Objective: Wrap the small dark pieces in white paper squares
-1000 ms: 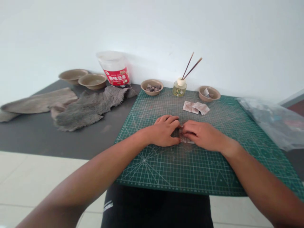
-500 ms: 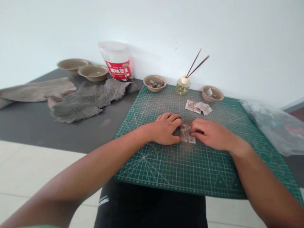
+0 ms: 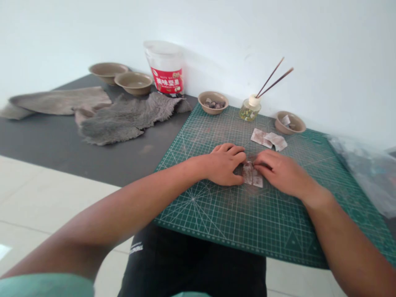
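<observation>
A small whitish packet with brown stains (image 3: 253, 176) lies flat on the green cutting mat (image 3: 229, 214). My left hand (image 3: 227, 164) rests on the mat at its left side, thumb and fingers apart, their tips at the packet's left edge. Over the upper right part of the packet, my right hand (image 3: 278, 171) has its fingers pinched together; what is between them is too small to make out. Behind the hands lie two similar stained pieces (image 3: 261, 137), partly overlapping.
Along the wall stand a bowl of dark lumps (image 3: 213, 102), a reed diffuser (image 3: 250, 109), a bowl with scraps (image 3: 290, 122), a nut tub (image 3: 167, 74) and two bowls (image 3: 133, 83). Grey cloths (image 3: 120, 119) lie left, a plastic bag (image 3: 365, 165) right.
The view has shifted, so the objects appear farther right. My right fingers have moved from the packet's right side towards its upper edge. My left hand stays beside it.
</observation>
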{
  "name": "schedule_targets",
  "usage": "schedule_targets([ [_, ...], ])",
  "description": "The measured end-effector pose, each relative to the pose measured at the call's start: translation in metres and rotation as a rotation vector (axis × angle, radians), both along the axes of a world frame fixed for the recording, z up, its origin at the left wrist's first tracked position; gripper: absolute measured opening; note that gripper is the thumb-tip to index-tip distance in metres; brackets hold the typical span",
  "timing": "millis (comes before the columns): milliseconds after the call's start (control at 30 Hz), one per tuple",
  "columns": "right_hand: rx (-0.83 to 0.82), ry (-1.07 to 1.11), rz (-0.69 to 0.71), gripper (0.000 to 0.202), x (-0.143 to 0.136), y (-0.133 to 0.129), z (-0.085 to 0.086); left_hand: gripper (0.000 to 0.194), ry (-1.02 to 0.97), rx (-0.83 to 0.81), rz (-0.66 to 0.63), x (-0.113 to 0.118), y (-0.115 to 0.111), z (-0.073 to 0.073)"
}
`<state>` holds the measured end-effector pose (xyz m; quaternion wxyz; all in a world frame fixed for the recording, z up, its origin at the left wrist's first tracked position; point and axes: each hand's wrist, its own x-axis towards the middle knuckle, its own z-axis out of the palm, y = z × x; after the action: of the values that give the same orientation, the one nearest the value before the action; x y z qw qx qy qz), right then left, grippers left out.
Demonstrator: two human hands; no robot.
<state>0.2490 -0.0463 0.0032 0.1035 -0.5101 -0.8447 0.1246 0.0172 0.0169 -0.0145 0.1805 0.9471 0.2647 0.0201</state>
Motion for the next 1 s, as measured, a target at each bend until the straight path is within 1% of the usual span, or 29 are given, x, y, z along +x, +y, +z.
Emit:
schedule_targets([
  [33,0.002,-0.009,-0.009,0.01,0.0007,0.0002,-0.0001,0.055,0.001,0.001,0.003,0.0001,0.0,0.0],
  [67,-0.025,-0.013,0.016,0.01,0.0008,-0.0001,0.0,0.055,0.004,-0.001,0.005,0.0001,-0.0001,0.0001],
  [167,-0.126,0.009,0.17,0.015,-0.0026,-0.0024,-0.0001,0.054,0.006,-0.014,-0.003,0.0001,-0.0006,0.0009],
  [200,-0.117,0.015,0.179,0.017,-0.0037,-0.0028,-0.0006,0.054,0.006,-0.016,-0.005,0.0001,-0.0007,0.001],
  [300,0.0,-0.003,0.065,0.016,-0.0028,-0.0019,-0.0017,0.055,0.004,0.001,0.003,-0.0001,-0.0006,0.0004],
  [333,0.015,-0.016,0.043,0.015,-0.0017,-0.0015,-0.0015,0.055,0.005,0.007,0.006,-0.0001,-0.0005,0.0],
  [367,0.001,-0.026,0.055,0.014,-0.001,-0.0015,-0.0012,0.055,0.006,0.007,0.007,-0.0001,-0.0004,-0.0002],
  [467,-0.083,-0.041,0.167,0.017,-0.0027,-0.0028,-0.0002,0.055,0.009,-0.01,-0.005,-0.0001,-0.0003,-0.0005],
  [500,-0.065,-0.045,0.157,0.017,-0.0037,-0.0031,-0.0001,0.055,0.008,-0.013,-0.008,-0.0001,-0.0003,-0.0006],
  [600,0.06,-0.078,0.022,0.016,-0.0032,-0.0027,0.0003,0.054,0.0,0.006,0.0,-0.0002,-0.0005,-0.0008],
  [633,0.064,-0.089,0.013,0.015,-0.002,-0.0026,0.0006,0.053,-0.001,0.012,0.004,-0.0003,-0.0006,-0.0009],
  [767,-0.033,-0.082,0.154,0.017,-0.0025,-0.0052,-0.0001,0.053,0.0,-0.002,-0.002,-0.0003,-0.0009,-0.0004],
  [833,-0.002,-0.064,0.132,0.019,-0.0059,-0.0059,-0.0019,0.054,0.003,-0.011,-0.003,-0.0001,-0.0007,-0.0004],
  [933,0.061,-0.063,0.033,0.017,-0.0066,-0.004,-0.0028,0.055,0.005,0.002,0.008,0.0004,-0.0003,-0.0012],
  [1000,0.04,-0.069,0.057,0.016,-0.0044,-0.0032,-0.0012,0.055,0.004,0.011,0.011,0.0005,-0.0002,-0.0013],
])
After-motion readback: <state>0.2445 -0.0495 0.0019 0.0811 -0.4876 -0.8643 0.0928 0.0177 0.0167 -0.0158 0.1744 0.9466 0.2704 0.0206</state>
